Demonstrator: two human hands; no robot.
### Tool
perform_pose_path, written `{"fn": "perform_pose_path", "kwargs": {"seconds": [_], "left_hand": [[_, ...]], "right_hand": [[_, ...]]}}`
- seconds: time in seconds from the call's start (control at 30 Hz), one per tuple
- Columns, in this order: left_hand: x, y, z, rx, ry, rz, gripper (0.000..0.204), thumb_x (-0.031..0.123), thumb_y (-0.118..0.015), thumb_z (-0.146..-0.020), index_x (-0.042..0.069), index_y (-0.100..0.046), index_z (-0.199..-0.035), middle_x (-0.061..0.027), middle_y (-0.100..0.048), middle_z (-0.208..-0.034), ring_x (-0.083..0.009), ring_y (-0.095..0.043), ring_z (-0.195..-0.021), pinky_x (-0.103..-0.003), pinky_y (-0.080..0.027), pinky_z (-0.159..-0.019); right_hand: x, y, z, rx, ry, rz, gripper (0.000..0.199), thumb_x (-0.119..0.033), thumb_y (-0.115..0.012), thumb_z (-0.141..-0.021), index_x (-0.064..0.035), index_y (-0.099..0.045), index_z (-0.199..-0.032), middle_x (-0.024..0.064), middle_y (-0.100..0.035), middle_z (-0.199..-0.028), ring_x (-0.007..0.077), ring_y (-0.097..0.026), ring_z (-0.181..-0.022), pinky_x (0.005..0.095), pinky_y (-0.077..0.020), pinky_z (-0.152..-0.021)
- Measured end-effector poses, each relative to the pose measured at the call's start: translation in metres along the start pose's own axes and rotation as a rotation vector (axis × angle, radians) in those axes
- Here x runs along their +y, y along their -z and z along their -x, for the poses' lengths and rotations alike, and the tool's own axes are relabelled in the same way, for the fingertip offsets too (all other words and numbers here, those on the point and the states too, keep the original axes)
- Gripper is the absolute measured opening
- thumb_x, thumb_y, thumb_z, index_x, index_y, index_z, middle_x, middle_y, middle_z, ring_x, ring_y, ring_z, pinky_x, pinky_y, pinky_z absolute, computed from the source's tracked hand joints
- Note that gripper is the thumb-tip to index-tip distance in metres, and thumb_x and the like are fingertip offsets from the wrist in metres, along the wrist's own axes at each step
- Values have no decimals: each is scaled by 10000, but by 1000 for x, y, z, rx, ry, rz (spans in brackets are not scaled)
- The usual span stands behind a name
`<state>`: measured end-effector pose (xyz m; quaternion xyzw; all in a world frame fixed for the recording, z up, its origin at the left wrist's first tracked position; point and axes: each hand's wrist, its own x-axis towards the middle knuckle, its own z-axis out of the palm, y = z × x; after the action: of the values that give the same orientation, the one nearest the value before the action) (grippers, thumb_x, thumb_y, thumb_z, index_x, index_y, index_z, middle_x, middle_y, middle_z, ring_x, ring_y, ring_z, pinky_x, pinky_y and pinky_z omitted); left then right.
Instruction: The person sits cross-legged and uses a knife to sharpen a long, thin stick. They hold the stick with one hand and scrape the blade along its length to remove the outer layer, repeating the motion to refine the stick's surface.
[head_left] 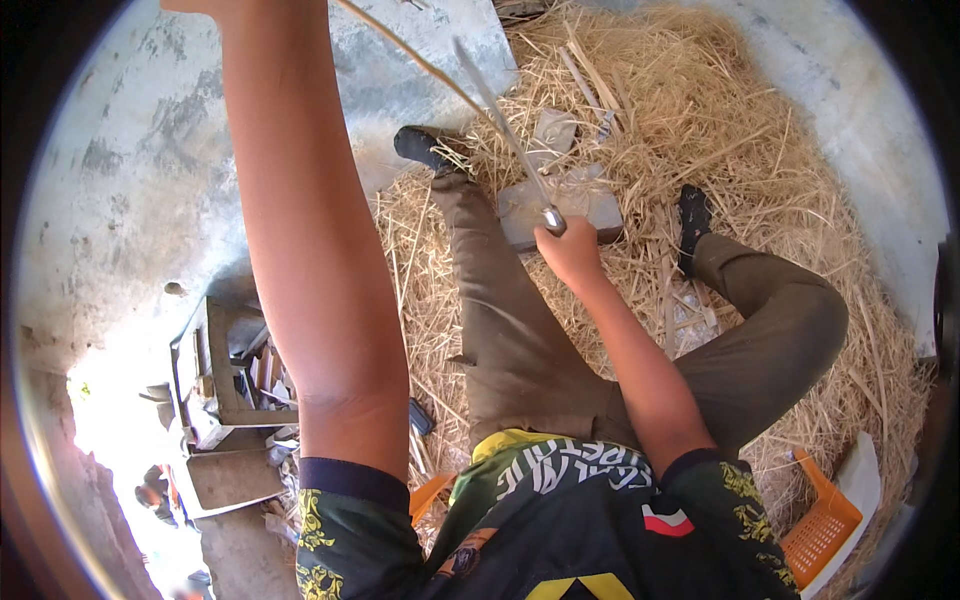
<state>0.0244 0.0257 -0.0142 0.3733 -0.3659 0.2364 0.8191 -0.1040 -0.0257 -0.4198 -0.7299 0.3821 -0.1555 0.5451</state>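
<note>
Landmark: grey block [597, 207] on the straw [690, 80].

Right hand [575, 255] sits at the near edge of the block, fingers clenched around the metal handle of the knife [520, 153]. Blade slants away beyond the block, toward its left. Stick [420, 60] lies beyond the block and to its left, its near stretch crossing the blade in view; whether edge and wood touch, cannot tell. Left hand [195, 5] is cut off at the picture rim, far beyond and left of the block; its grip cannot be told.

Judged step: knife worked against stick. Good practice: keep the wrist firm, take shallow strokes at a low angle, and have the stick steadied well clear of the edge. Resting the wood on the block would probably curb whip, since so thin a stick likely flexes under pressure.

Surroundings: left foot [420, 148], in black, is just left of the block and near the blade, the chief hazard if a stroke slips. Right foot [693, 225] lies to the block's right. Grey scrap [553, 135] is just beyond the block. Loose straw all around may snag the stick. Wooden box [250, 415] stands well left of the block, nearer the body; orange plastic piece [825, 530], well to its right and nearer.
</note>
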Motion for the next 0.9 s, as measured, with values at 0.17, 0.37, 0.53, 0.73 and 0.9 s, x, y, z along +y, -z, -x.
{"fn": "perform_pose_path", "kwargs": {"seconds": [0.17, 0.37, 0.53, 0.73, 0.9], "left_hand": [[8, -24, -6, 219, 71, 0, 439, 473, -609, -1026, 156, -504, -741, 37, -372, -551, -103, -367, -447, -279, -269, -408], [-7, 16, -17, 57, -21, -111, 447, 490, -600, -1026, 162, -496, -740, 37, -365, -562, -110, -345, -442, -284, -267, -409], [-4, 1, -8, 108, -8, -85, 458, 496, -593, -1027, 163, -490, -730, 30, -373, -559, -121, -356, -441, -290, -270, -407], [-13, 13, -26, 171, 29, -102, 457, 500, -598, -1022, 158, -501, -736, 23, -399, -561, -121, -384, -450, -282, -285, -412], [-25, 28, -37, 83, 16, -55, 450, 486, -594, -1027, 145, -513, -744, 27, -406, -568, -117, -403, -464, -270, -296, -420]], "right_hand": [[86, -27, -18, 130, -182, 74, 350, -257, -696, -802, 92, -682, -783, 305, -666, -724, 449, -700, -765, 485, -530, -718], [-3, -5, 9, 29, 32, 43, 313, -234, -668, -810, 77, -699, -804, 304, -671, -747, 458, -703, -789, 496, -528, -712], [61, -23, -8, 67, -106, 80, 299, -212, -702, -792, 82, -661, -758, 258, -680, -714, 389, -667, -640, 477, -505, -644], [97, 0, -29, 181, -349, -15, 249, -167, -693, -809, 39, -591, -714, 124, -596, -598, 252, -559, -456, 412, -441, -456], [22, -7, -16, 120, -202, -348, 402, -251, -701, -849, 49, -571, -615, 130, -589, -571, 243, -646, -566, 444, -516, -630]]}}
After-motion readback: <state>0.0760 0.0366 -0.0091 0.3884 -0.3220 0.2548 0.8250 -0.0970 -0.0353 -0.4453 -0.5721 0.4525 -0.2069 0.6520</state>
